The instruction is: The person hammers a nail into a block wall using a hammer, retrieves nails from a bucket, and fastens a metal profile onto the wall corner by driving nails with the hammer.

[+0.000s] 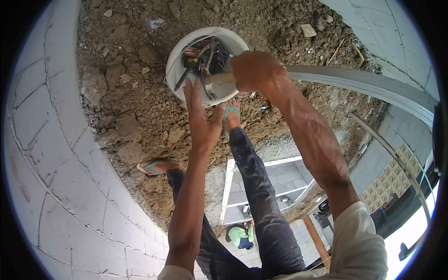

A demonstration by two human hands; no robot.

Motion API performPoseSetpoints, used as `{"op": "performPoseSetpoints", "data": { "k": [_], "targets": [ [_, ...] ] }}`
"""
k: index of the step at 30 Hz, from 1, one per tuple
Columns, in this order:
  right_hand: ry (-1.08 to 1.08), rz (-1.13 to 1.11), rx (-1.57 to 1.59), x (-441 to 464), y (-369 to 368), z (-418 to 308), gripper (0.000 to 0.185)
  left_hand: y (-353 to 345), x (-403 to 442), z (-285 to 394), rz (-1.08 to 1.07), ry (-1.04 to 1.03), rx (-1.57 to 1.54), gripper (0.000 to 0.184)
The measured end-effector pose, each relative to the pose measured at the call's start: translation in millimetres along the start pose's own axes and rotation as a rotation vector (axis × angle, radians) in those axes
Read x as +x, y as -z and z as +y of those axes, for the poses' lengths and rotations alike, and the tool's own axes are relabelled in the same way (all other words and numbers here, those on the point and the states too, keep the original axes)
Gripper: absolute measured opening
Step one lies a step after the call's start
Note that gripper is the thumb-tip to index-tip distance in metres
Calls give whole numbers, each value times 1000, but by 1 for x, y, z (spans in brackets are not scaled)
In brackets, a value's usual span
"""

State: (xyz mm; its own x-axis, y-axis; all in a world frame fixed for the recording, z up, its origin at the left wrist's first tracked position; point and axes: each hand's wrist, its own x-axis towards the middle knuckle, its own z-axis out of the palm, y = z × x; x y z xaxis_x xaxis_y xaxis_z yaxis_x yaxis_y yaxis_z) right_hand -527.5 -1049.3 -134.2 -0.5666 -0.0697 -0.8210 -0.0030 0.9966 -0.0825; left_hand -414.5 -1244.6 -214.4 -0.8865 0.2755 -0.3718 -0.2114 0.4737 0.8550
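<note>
A white bucket (pixel 175 70) stands on the soil and holds several tools, among them a tool with black-and-yellow handles (pixel 186 74). My right hand (pixel 256 70) is closed in a fist at the bucket's right side, around the wooden handle of what looks like a hammer (pixel 222 78). That tool's metal end lies over the bucket, close to the fingers of my left hand (pixel 203 123). My left hand reaches over the near rim with its fingers stretched out; whether the fingertips touch a tool is unclear.
Rough soil (pixel 135 107) with stones surrounds the bucket. A pale block wall (pixel 56 140) rises on the left. A long grey metal profile (pixel 364 81) curves across the right. Behind my legs are a white frame (pixel 227 191) and a person in a green shirt (pixel 239 234).
</note>
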Motion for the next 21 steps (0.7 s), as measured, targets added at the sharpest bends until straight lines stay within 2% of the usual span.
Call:
{"op": "performPoseSetpoints", "data": {
  "k": [2,3,5,6,7,8,9,11,12,14,15,17,18,19,21],
  "targets": [
    [-65,-171,69,-2,9,9,25,3,2,-2,5,-67,-11,73],
    [-70,-173,71,-5,7,14,25,2,-1,-2,0,-68,-14,73],
    [-194,-458,309,-18,3,26,29,3,-18,-4,47,267,-264,62],
    [-241,-480,453,-29,-8,34,31,6,-27,-4,48,268,-265,62],
    [-289,-500,598,-43,-25,39,33,11,-39,-2,8,411,-275,58],
    [-256,-451,670,-58,-44,40,33,15,-52,0,-34,555,-286,53],
    [-225,-400,739,-75,-65,35,34,17,-65,8,-36,555,-292,53],
    [-154,-157,890,-115,-119,11,35,14,-92,30,29,724,-414,48],
    [-86,-54,878,-135,-140,-8,38,11,-105,33,27,724,-418,48],
    [-120,-14,963,-167,-156,-55,42,8,-123,32,-70,891,-913,38],
    [-224,-79,1060,-177,-159,-78,44,10,-127,31,-72,891,-913,38],
    [-71,-197,1090,-190,-168,-103,49,17,-131,27,100,1036,-965,28],
    [97,-180,1014,-185,-159,-101,49,25,-137,19,247,1055,-1005,17],
    [93,-179,1015,-169,-162,-95,49,40,-143,8,243,1056,-1005,17],
    [201,1,1247,-115,-169,-78,50,77,-160,-14,236,1192,-1006,14]
  ]
}}
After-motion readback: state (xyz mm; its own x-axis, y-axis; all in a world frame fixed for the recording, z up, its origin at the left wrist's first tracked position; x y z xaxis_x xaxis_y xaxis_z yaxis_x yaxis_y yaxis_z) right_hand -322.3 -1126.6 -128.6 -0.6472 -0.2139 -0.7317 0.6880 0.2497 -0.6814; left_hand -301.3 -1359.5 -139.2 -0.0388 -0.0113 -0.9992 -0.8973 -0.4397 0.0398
